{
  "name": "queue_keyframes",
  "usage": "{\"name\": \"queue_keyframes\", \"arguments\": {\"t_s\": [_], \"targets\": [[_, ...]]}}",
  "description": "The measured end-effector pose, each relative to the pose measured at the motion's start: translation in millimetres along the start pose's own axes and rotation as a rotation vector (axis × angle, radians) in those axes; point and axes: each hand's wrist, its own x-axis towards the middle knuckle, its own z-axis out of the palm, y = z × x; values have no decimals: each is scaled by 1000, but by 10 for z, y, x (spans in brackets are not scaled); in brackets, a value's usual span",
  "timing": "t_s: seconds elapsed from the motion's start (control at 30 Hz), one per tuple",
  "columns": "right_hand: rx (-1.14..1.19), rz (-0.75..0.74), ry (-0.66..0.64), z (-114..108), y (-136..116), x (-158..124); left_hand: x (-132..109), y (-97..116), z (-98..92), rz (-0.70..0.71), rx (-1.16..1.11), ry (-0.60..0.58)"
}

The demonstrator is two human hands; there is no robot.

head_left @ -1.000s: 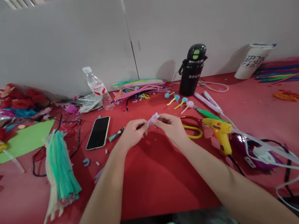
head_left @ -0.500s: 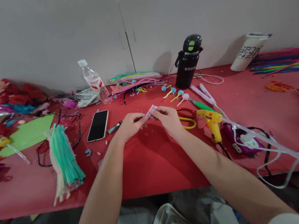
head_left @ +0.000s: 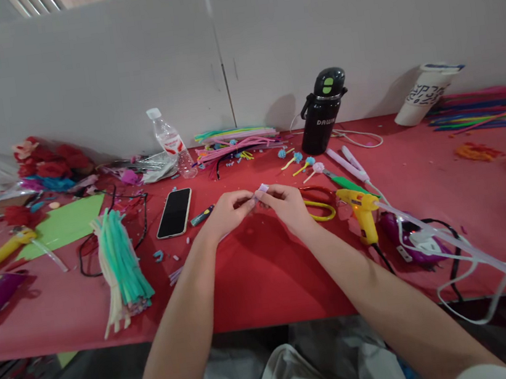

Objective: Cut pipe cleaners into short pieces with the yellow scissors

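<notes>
Both hands meet over the middle of the red table. A small pale lilac bundle, perhaps short pipe cleaner pieces [head_left: 263, 188], sticks up between the fingertips. My left hand [head_left: 229, 214] pinches at its left side, fingers curled. My right hand [head_left: 287, 207] pinches it between thumb and forefinger. The fingers hide most of the bundle. Just right of my right hand lie scissors [head_left: 321, 210] with red and yellow handles. A marker-like tube [head_left: 202, 215] and a phone [head_left: 175, 213] are left of my left hand. Small pompom-headed stems [head_left: 313, 171] lie beyond my right hand.
A yellow glue gun [head_left: 363, 212] with a long clear stick and cables stands at right. Behind are a black bottle [head_left: 321, 115], a water bottle [head_left: 174, 145] and pipe cleaners [head_left: 238, 146]. A green and cream pipe cleaner bundle [head_left: 123, 262] lies left.
The view has tilted up slightly, showing more above the white partition. My hands stay together, with less of the lilac bundle showing between the fingers.
</notes>
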Motion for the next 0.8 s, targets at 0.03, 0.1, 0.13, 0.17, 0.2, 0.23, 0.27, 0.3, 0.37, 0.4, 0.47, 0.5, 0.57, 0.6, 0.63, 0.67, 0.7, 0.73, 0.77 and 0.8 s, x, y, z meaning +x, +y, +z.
{"name": "queue_keyframes", "arguments": {"t_s": [0.03, 0.1, 0.13, 0.17, 0.2, 0.23, 0.27, 0.3, 0.37, 0.4, 0.47, 0.5, 0.57, 0.6, 0.63, 0.67, 0.7, 0.73, 0.77, 0.8], "targets": [[-5, -10, -5, 3, -2, -4, -3, 12, 1, 2, 4, 1], [-12, -27, -10, 6, 0, -10, -8, 27, -4, -8, 25, -2], [-20, -30, -12, 5, 5, -12, -9, 30, -9, -18, 31, -6], [-29, -30, -11, 4, 12, -12, -10, 31, -13, -32, 33, -11], [-36, -27, -10, 2, 21, -10, -9, 30, -17, -46, 36, -18], [-38, -25, -8, 1, 32, -7, -9, 28, -20, -58, 42, -27], [-34, -24, -5, 0, 43, -4, -7, 25, -21, -66, 52, -36], [-25, -25, -2, 0, 52, 0, -6, 23, -21, -70, 65, -42], [-10, -25, 3, 3, 63, 5, -1, 21, -16, -67, 91, -42], [-8, -23, 6, 6, 64, 5, 2, 22, -11, -62, 99, -38], [-14, -18, 20, 12, 56, 1, 6, 30, 2, -50, 111, -26], [-19, -19, 26, 14, 48, -3, 7, 36, 9, -44, 119, -21], [-37, -30, 36, 17, 28, -13, 7, 50, 18, -31, 140, -11], [-54, -35, 40, 18, 18, -17, 7, 56, 20, -24, 151, -5], [-75, -40, 44, 19, 9, -22, 6, 59, 20, -17, 161, -1], [-100, -44, 45, 20, 2, -25, 6, 59, 19, -12, 173, 1], [-124, -48, 44, 22, -2, -28, 7, 54, 17, -12, 185, 2], [-145, -53, 40, 26, -2, -31, 9, 46, 14, -15, 197, 1], [-160, -56, 35, 31, 1, -32, 11, 36, 12, -23, 212, -1], [-166, -58, 30, 38, 8, -33, 13, 23, 12, -31, 227, -1]]}}
